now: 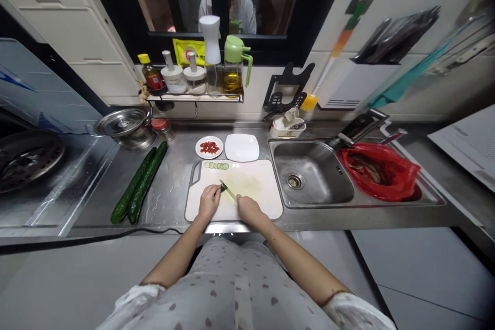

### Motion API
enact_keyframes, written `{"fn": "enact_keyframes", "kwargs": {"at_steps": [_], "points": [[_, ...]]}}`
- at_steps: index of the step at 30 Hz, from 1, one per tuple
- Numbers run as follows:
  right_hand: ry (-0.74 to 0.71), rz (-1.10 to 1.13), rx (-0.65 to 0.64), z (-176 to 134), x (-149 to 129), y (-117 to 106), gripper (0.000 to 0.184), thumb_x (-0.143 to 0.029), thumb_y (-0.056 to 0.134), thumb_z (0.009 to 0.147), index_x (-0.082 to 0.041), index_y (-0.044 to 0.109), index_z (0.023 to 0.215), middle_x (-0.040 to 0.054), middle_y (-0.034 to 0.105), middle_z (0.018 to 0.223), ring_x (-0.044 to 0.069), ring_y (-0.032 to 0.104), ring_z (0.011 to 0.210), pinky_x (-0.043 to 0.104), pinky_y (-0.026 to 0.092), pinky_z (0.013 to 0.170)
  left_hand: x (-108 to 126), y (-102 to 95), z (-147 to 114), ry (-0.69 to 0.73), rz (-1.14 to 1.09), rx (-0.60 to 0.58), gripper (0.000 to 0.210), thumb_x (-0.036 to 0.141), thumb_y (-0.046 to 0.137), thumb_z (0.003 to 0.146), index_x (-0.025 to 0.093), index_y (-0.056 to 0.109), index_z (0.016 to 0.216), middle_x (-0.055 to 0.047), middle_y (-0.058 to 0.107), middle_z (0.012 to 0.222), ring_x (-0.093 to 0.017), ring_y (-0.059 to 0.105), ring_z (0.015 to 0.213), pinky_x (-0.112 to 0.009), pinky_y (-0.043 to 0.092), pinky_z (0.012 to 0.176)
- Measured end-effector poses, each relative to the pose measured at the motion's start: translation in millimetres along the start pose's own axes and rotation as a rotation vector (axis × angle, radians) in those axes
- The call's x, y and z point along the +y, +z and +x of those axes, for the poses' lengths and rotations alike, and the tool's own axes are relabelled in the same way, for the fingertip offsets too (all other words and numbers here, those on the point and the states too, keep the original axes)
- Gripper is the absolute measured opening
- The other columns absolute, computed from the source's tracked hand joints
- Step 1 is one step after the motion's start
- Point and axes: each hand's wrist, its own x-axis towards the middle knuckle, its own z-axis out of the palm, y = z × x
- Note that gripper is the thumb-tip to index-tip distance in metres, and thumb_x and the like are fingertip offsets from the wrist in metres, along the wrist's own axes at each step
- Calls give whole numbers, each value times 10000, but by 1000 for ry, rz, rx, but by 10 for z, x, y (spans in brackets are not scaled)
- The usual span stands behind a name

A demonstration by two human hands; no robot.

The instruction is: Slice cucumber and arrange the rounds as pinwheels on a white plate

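Observation:
My right hand (249, 211) is closed round the handle of a knife (229, 191), its blade pointing up and left over the white cutting board (266, 178). The blade tip lies against a small dark green piece of cucumber (223, 187). Fingers of my left hand (210, 200) are closed on that piece, hiding most of it. A row of thin cucumber slices (216, 166) lies along the board's upper left edge. Left of the board, two whole cucumbers (133, 185) rest side by side on the steel counter.
Behind the board stand a plate of chopped red pieces (209, 147) and a white square plate (242, 147). The sink (315, 170) is on the right, with a red plastic bag (381, 172) beyond it. A lidded pot (126, 126) stands back left, below a condiment shelf (195, 97).

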Motion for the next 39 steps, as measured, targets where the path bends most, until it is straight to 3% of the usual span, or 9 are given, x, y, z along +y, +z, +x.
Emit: {"fn": "enact_keyframes", "kwargs": {"at_steps": [7, 17, 24, 27, 31, 37, 39], "points": [[-34, -18, 61, 147, -43, -41, 312, -66, 367, 863, -114, 541, 1118, 158, 672, 961, 225, 643, 927, 288, 446, 728, -17, 6, 11, -37, -20, 3, 220, 209, 464, 892, 196, 657, 998, -67, 675, 953, -177, 612, 916, -330, 491, 841], [20, -162, 161, -5, 213, -138, 372, -66, 329, 898, -215, 524, 1177, 106, 621, 1005, 190, 621, 899, 282, 390, 747, 69, -50, 35, -148, -79, 70, 224, 269, 469, 888, 184, 660, 967, -81, 678, 942, -177, 619, 868, -296, 505, 746], [-67, -242, 413, -80, 421, -18, 435, -155, 338, 932, -272, 467, 1331, 123, 525, 1176, 215, 502, 936, 342, 315, 821, 20, -157, 95, -383, -152, 249, 285, 355, 465, 883, 181, 659, 997, -83, 690, 976, -174, 634, 832, -280, 501, 729], [-86, -249, 487, -84, 464, 35, 459, -135, 354, 919, -270, 474, 1341, 124, 508, 1199, 215, 465, 929, 346, 298, 823, 3, -228, 184, -456, -218, 259, 300, 377, 478, 873, 177, 658, 1005, -81, 696, 979, -180, 638, 871, -279, 499, 754], [-112, -253, 547, -79, 478, 87, 476, -113, 358, 909, -267, 482, 1342, 124, 501, 1211, 218, 447, 932, 346, 290, 828, 48, -311, 318, -447, -306, 156, 315, 402, 495, 860, 173, 666, 992, -75, 702, 966, -175, 640, 846, -285, 501, 763], [-164, -238, 549, -94, 448, 108, 466, -133, 376, 910, -269, 477, 1344, 124, 497, 1243, 218, 441, 939, 346, 283, 844, 315, -357, 402, -241, -233, -257, 328, 441, 610, 780, 199, 707, 980, -61, 711, 886, -177, 635, 764, -290, 500, 713], [-188, -235, 540, -98, 432, 103, 459, -143, 369, 916, -274, 476, 1343, 124, 497, 1254, 219, 440, 944, 349, 283, 849, 411, -360, 409, -159, -185, -342, 293, 419, 638, 760, 216, 718, 957, -62, 709, 896, -189, 638, 793, -295, 495, 724]]}}
